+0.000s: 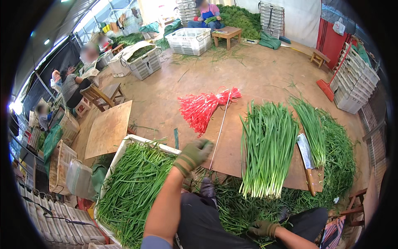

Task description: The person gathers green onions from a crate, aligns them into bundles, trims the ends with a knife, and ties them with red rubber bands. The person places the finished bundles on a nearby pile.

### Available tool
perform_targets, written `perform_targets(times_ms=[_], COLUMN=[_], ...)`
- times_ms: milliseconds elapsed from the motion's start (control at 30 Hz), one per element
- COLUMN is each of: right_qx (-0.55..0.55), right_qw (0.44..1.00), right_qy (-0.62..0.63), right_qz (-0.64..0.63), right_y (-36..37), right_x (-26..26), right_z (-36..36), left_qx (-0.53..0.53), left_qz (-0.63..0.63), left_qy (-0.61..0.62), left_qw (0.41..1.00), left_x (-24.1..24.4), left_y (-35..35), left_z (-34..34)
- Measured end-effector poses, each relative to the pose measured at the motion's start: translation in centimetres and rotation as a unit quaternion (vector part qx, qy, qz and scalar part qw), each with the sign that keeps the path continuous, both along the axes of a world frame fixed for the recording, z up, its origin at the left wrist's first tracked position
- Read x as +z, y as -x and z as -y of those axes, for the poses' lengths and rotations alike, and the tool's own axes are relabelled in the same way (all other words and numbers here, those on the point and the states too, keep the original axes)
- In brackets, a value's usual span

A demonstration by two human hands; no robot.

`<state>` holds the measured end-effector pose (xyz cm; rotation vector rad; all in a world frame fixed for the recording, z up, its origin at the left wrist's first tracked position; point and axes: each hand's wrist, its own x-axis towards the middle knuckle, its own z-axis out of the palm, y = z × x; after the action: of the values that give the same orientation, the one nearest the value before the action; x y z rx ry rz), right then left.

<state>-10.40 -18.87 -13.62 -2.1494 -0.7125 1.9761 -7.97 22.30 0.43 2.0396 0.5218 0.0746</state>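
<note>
My gloved left hand [193, 154] hovers with curled fingers between a white crate [109, 174] of loose garlic chives [136, 190] and a low brown board [230, 149]. Just beyond its fingertips, a thin pale cord [221, 127] runs across the board and over a bundle of red and white ties [202, 109]. Down by my right knee is my gloved right hand [263, 228], touching loose green leaves; its fingertips are hidden. On the board lies a broad sheaf of garlic chives [269, 149], white ends towards me. A wooden-handled cleaver [306, 152] separates it from a smaller bunch [311, 133].
Heaped green trimmings [339, 149] surround the board's right side and my feet. A bare wooden panel [108, 129] stands beyond the crate. Stacked crates [354, 77] and a red broom [328, 87] are at right. Several people sit farther off, one in a blue apron [208, 15].
</note>
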Motion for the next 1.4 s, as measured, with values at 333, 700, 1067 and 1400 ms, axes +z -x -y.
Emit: perform_targets(times_ms=[333,700,1067,1400], right_qx=[-0.029,-0.043,-0.100,-0.078], right_qw=[0.999,0.979,0.993,0.850], right_qy=[0.032,-0.117,-0.032,-0.450], right_qz=[-0.009,0.159,0.060,0.263], right_y=[0.4,2.5,1.0,2.4], right_x=[-5.3,-7.4,-4.8,9.6], right_z=[1.5,3.7,2.1,-2.0], left_qx=[0.018,-0.013,0.125,0.023], left_qz=[-0.081,-0.205,-0.208,-0.111], left_qy=[-0.264,-0.217,-0.379,-0.011], left_qw=[0.961,0.954,0.893,0.994], left_x=[-13.9,-14.6,-7.1,7.1], left_y=[-4.2,-7.5,-0.2,14.1], left_z=[-12.2,-12.3,-10.4,-3.4])
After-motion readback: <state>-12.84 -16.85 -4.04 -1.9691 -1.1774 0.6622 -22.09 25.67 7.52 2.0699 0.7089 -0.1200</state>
